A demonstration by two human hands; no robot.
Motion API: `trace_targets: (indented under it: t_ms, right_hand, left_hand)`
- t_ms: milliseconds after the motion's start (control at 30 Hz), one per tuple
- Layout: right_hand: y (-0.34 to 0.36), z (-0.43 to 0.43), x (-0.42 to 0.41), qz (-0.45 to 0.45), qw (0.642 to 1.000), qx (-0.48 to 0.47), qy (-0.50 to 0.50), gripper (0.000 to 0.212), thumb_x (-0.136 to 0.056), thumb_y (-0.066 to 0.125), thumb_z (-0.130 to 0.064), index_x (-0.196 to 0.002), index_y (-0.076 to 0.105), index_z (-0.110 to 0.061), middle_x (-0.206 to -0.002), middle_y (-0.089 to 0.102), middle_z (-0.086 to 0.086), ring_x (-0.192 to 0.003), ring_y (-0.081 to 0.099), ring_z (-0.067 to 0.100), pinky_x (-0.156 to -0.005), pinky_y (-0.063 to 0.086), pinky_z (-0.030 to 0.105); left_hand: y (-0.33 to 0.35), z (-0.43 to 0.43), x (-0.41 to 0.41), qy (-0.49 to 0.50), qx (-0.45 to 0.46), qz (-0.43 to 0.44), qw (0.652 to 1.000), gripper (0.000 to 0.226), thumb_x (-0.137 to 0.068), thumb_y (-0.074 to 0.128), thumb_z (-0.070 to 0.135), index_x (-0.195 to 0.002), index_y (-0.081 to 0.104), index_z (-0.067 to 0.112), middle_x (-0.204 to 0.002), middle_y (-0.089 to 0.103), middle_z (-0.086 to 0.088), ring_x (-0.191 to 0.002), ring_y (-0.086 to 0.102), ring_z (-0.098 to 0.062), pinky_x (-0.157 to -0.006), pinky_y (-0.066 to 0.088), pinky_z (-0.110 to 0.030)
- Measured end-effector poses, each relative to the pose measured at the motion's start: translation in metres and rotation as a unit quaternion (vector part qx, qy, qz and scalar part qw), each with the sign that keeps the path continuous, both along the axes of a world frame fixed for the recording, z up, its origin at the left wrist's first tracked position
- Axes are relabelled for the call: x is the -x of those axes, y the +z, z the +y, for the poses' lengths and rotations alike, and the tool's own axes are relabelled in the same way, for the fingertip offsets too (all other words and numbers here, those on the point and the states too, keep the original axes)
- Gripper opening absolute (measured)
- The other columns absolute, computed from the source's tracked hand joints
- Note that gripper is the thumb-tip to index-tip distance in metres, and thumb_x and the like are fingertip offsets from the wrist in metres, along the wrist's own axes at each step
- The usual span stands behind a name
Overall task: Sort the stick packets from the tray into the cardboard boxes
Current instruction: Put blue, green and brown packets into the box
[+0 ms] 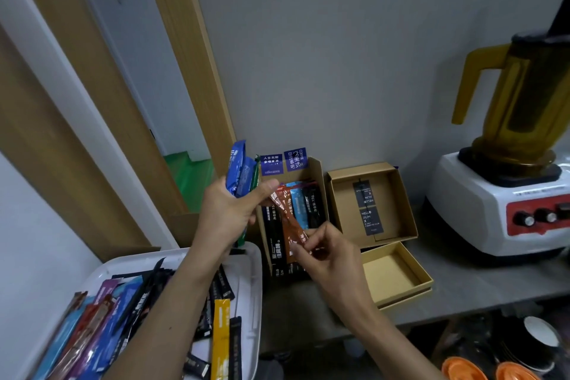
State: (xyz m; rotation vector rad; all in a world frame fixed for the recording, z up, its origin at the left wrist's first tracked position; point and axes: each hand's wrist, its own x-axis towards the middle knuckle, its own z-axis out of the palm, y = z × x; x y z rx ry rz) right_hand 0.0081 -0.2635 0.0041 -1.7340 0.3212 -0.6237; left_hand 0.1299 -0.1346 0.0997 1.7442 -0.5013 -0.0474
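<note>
My left hand (229,213) grips a bunch of stick packets (241,170), blue ones with a green one behind, held upright above the tray's far edge. My right hand (320,253) pinches the lower end of an orange-brown stick packet (288,219), whose upper end touches my left thumb. Both hands hover in front of a cardboard box (317,176) that holds several black, blue and orange packets. A white tray (246,287) at the lower left carries several more packets in mixed colours.
A second open cardboard box (401,194) with black cards inside sits right of the first, and an empty shallow box (398,274) lies in front of it. A blender (509,145) with a yellow jug stands at the right. Orange lids (462,369) lie below the counter.
</note>
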Motion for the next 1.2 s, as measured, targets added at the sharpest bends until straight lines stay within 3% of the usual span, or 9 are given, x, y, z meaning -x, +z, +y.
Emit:
trace_targets:
  t_ms: [67, 167, 433, 567, 633, 800, 867, 967, 1200]
  right_hand:
    - [-0.002, 0.001, -0.002, -0.008, 1.000, 0.029, 0.004, 0.019, -0.081, 0.086, -0.029, -0.089, 0.069, -0.025, -0.117, 0.070, -0.010, -0.118, 0.066, 0.007, -0.082, 0.064, 0.034]
    - [-0.003, 0.000, -0.001, -0.006, 0.999, 0.009, 0.031, 0.012, -0.084, 0.084, -0.031, -0.094, 0.078, -0.027, -0.115, 0.070, -0.014, -0.121, 0.063, 0.005, -0.090, 0.061, 0.032]
    - [0.012, -0.004, -0.004, 0.045, 0.988, -0.122, 0.087, 0.039, -0.077, 0.090, -0.019, -0.106, 0.065, -0.013, -0.097, 0.080, 0.002, -0.095, 0.078, 0.013, -0.083, 0.063, 0.035]
    - [0.012, -0.005, -0.008, 0.035, 0.981, -0.168, 0.085, 0.028, -0.083, 0.085, -0.015, -0.108, 0.072, -0.015, -0.104, 0.078, 0.006, -0.096, 0.076, 0.020, -0.076, 0.061, 0.030]
    - [0.012, -0.004, -0.007, 0.011, 0.965, -0.256, 0.054, 0.023, -0.088, 0.078, -0.011, -0.109, 0.072, -0.013, -0.109, 0.076, 0.008, -0.098, 0.075, 0.020, -0.077, 0.060, 0.027]
    - [0.032, -0.013, -0.016, -0.156, 0.879, -0.447, 0.057, 0.026, -0.097, 0.066, -0.016, -0.123, 0.066, -0.012, -0.117, 0.077, 0.010, -0.112, 0.074, 0.021, -0.095, 0.057, 0.038]
    - [0.038, -0.017, -0.025, -0.138, 0.921, -0.362, 0.043, 0.025, -0.099, 0.066, -0.020, -0.123, 0.066, -0.015, -0.116, 0.076, 0.006, -0.110, 0.074, 0.020, -0.090, 0.060, 0.037]
    - [0.028, -0.019, -0.043, -0.011, 0.998, -0.063, 0.007, 0.020, -0.097, 0.069, -0.028, -0.117, 0.068, -0.027, -0.112, 0.072, -0.008, -0.109, 0.071, 0.011, -0.086, 0.061, 0.031]
    - [-0.009, 0.009, -0.077, 0.043, 0.993, 0.101, -0.050, 0.014, -0.090, 0.079, -0.027, -0.097, 0.068, -0.028, -0.096, 0.069, -0.011, -0.086, 0.067, -0.001, -0.076, 0.059, 0.021]
  left_hand:
    - [-0.001, 0.000, 0.000, 0.008, -0.006, -0.023, 1.000, 0.023, -0.084, 0.081, 0.032, -0.090, 0.061, 0.021, -0.075, 0.074, -0.001, -0.060, 0.067, -0.007, -0.048, 0.049, -0.020]
    - [0.000, 0.002, -0.003, 0.026, -0.009, -0.033, 0.999, 0.025, -0.086, 0.079, 0.032, -0.095, 0.060, 0.019, -0.077, 0.071, 0.001, -0.061, 0.066, -0.003, -0.049, 0.050, -0.019]
    - [0.006, 0.002, -0.013, 0.032, -0.039, -0.075, 0.996, 0.026, -0.084, 0.080, 0.035, -0.088, 0.056, 0.026, -0.076, 0.067, 0.007, -0.063, 0.066, 0.002, -0.052, 0.048, -0.015]
    - [0.008, 0.004, -0.012, 0.059, -0.060, -0.112, 0.990, 0.025, -0.085, 0.081, 0.029, -0.083, 0.057, 0.028, -0.075, 0.064, 0.010, -0.063, 0.062, 0.009, -0.054, 0.045, -0.010]
    - [0.008, 0.009, -0.010, 0.066, -0.080, -0.109, 0.989, 0.021, -0.084, 0.082, 0.026, -0.089, 0.062, 0.021, -0.079, 0.066, 0.009, -0.068, 0.063, 0.009, -0.056, 0.045, -0.007]
    - [0.008, 0.035, -0.006, -0.067, -0.252, 0.025, 0.965, 0.027, -0.075, 0.089, 0.022, -0.093, 0.069, 0.016, -0.080, 0.078, 0.003, -0.069, 0.071, -0.004, -0.071, 0.051, -0.028]
    - [0.006, 0.039, -0.007, -0.033, -0.232, 0.017, 0.972, 0.029, -0.076, 0.088, 0.029, -0.090, 0.066, 0.015, -0.076, 0.075, -0.001, -0.064, 0.070, -0.008, -0.067, 0.051, -0.028]
    - [0.001, 0.041, -0.013, 0.049, -0.110, 0.034, 0.992, 0.046, -0.078, 0.080, 0.048, -0.093, 0.061, 0.009, -0.070, 0.060, -0.004, -0.062, 0.058, -0.017, -0.058, 0.049, -0.030]
    - [-0.015, 0.037, -0.012, 0.016, 0.062, 0.165, 0.984, 0.033, -0.096, 0.064, 0.045, -0.106, 0.058, 0.014, -0.078, 0.056, -0.003, -0.069, 0.059, -0.015, -0.063, 0.052, -0.032]
